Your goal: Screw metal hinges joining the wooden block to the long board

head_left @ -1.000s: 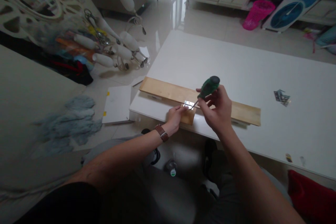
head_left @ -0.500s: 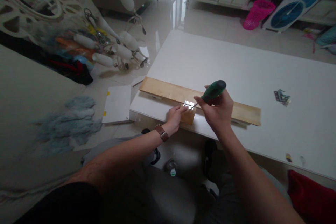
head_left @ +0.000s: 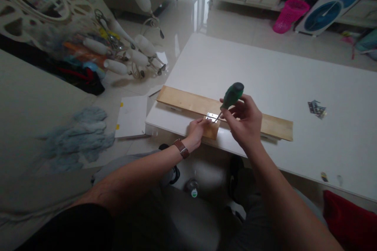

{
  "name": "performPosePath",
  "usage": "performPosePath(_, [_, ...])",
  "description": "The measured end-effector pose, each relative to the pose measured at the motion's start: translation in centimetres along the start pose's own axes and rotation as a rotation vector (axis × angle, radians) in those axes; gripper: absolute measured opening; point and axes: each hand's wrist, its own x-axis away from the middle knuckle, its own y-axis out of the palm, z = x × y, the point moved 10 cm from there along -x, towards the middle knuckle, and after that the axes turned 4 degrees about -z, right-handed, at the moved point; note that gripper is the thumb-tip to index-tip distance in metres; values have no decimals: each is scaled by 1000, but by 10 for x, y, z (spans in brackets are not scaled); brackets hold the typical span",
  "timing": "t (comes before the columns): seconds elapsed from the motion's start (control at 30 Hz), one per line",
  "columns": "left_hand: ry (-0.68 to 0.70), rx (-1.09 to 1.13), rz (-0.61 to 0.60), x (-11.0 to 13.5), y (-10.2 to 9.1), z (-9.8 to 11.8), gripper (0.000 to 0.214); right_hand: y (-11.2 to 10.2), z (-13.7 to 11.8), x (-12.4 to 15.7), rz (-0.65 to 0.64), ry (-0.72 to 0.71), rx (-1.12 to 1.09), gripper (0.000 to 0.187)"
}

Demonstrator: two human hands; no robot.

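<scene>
A long wooden board [head_left: 182, 100] lies across the near left of the white table [head_left: 265, 70]. A small metal hinge [head_left: 211, 117] sits on it, over a small wooden block [head_left: 212, 131]. My right hand [head_left: 246, 123] is closed round a green-handled screwdriver [head_left: 232, 94], whose tip rests on the hinge. My left hand [head_left: 197, 131] is closed on the small block beside the hinge, a brown watch on its wrist.
Several spare hinges [head_left: 316, 109] lie on the table to the right. A sheet of white paper [head_left: 131, 117] and blue cloth [head_left: 85, 133] lie on the floor at left, beside a chandelier [head_left: 129, 53]. A pink basket [head_left: 290, 15] and fan [head_left: 322, 15] stand far off.
The screwdriver handle dropped and tilted right half a second ago, and has now swung back up and more upright. My left hand has stayed in place.
</scene>
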Motion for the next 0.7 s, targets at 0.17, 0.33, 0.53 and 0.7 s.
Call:
performPosePath(0.17, [-4,-18,4,0,-1,2,24,-7,5,1,85,-18,76,38])
performPosePath(0.33, [-7,-42,23,-2,-2,0,24,-7,4,0,77,13,67,34])
performPosePath(0.53, [-24,-16,14,-2,-1,-4,29,-1,-1,-1,-9,3,9,36])
performPosePath(0.7, [-2,-11,9,0,-1,0,25,-4,1,-1,39,-10,30,39])
